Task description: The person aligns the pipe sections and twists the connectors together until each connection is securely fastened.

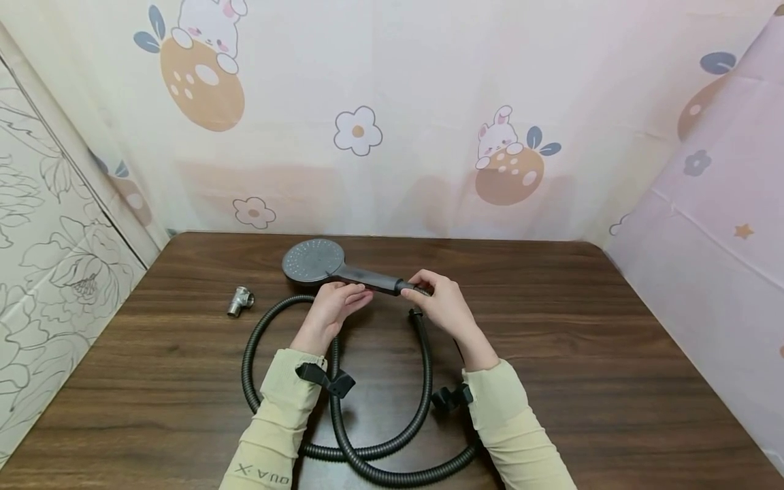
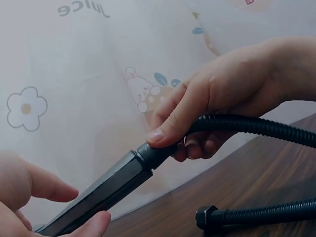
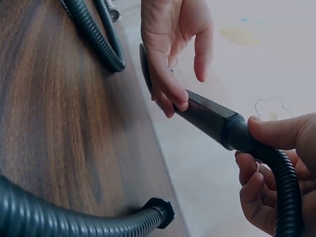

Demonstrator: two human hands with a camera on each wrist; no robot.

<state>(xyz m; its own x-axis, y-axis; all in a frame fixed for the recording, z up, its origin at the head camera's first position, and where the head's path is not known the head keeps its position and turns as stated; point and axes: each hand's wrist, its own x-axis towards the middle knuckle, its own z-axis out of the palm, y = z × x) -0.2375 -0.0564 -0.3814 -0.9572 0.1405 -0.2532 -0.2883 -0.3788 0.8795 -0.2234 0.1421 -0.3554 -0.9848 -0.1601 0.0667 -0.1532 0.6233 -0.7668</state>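
Note:
A dark grey shower head (image 1: 314,261) with a round, dotted spray face is tilted over the back of the table. My left hand (image 1: 335,307) is at its handle (image 3: 205,116), fingers fairly straight and thumb apart, touching it lightly at most. At the handle's lower end, my right hand (image 1: 446,304) pinches the connector (image 2: 153,154) of a black ribbed shower hose (image 2: 261,126) between thumb and fingers. The connector meets the handle end; how far it is screwed on cannot be seen. The hose's other end, with a hexagonal nut (image 3: 160,212), lies free below the right hand.
Loops of the hose (image 1: 367,452) spread over the brown wooden table (image 1: 612,381) beneath both forearms. A small chrome tee fitting (image 1: 240,301) lies left of the shower head. Behind the table hangs a printed curtain (image 1: 416,82); patterned panels flank both sides.

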